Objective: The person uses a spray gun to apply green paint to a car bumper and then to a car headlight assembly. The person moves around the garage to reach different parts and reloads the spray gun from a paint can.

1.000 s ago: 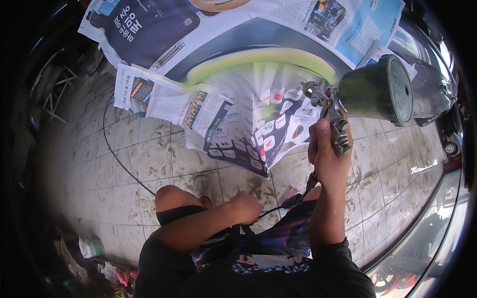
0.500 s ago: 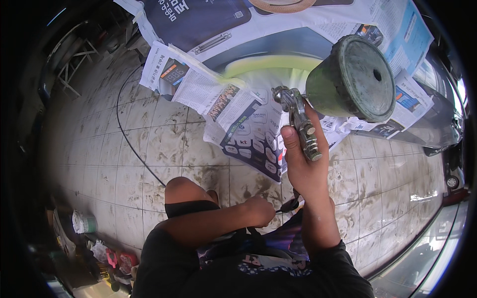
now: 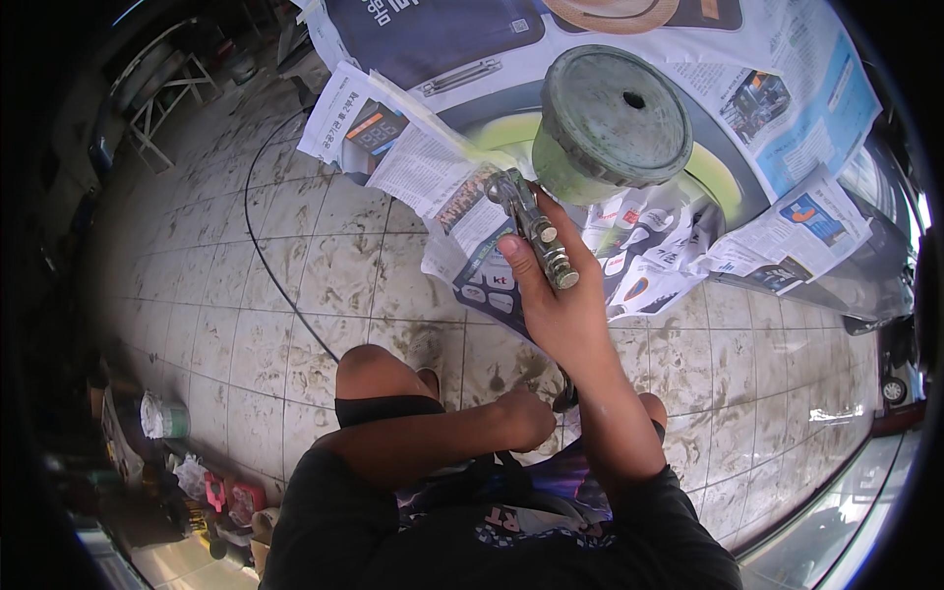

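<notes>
My right hand (image 3: pixel 570 310) is closed around a metal spray gun (image 3: pixel 539 231), the thumb lying along its side. A round, lidded paint cup (image 3: pixel 618 118), stained grey-green with a hole in its lid, sits tilted on the gun. Beyond it is a car panel with a yellow-green painted patch (image 3: pixel 723 182), bordered by newspaper sheets (image 3: pixel 423 167). The cup hides part of that patch. Low in front of my body, my left hand (image 3: pixel 524 420) makes a fist around a black hose (image 3: pixel 564 391), of which only a short piece shows beside it.
A thin dark hose (image 3: pixel 264 246) curves over the smudged tile floor (image 3: pixel 324 265) on the left. At the lower left stand a white and green bucket (image 3: pixel 165 417) and red items (image 3: pixel 236 497). A metal stand (image 3: pixel 162 108) is at the far left, a straw hat picture (image 3: pixel 619 12) on the newspaper.
My right hand has swung the spray gun and cup to the left across the painted panel. My left fist has shifted slightly right. The view has also moved a little.
</notes>
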Demonstrator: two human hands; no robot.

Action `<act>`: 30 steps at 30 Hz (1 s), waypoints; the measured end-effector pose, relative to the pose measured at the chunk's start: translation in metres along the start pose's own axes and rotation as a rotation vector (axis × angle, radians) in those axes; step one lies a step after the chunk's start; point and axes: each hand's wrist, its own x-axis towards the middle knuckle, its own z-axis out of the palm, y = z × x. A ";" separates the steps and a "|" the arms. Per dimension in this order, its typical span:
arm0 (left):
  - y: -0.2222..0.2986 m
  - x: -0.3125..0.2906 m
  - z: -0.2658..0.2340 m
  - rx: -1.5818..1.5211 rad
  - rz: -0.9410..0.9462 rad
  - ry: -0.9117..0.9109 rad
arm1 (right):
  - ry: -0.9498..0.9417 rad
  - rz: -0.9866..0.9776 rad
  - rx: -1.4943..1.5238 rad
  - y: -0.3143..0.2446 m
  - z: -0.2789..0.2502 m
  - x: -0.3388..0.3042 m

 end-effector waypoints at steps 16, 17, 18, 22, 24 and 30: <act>-0.003 0.016 -0.006 -0.002 -0.002 -0.104 | 0.256 0.136 0.082 -0.005 -0.069 -0.014; -0.003 0.018 -0.006 -0.006 0.002 -0.099 | 0.267 0.138 0.085 -0.006 -0.075 -0.015; -0.003 0.019 -0.006 -0.010 0.005 -0.095 | 0.278 0.140 0.088 -0.008 -0.080 -0.016; -0.004 0.027 -0.009 0.011 0.015 -0.126 | 0.352 0.133 0.120 -0.010 -0.098 -0.018; -0.004 0.031 -0.010 0.029 0.011 -0.153 | 0.388 0.128 0.112 -0.010 -0.107 -0.019; -0.007 0.043 -0.007 0.039 0.037 -0.149 | 0.499 0.216 0.017 -0.012 -0.131 -0.025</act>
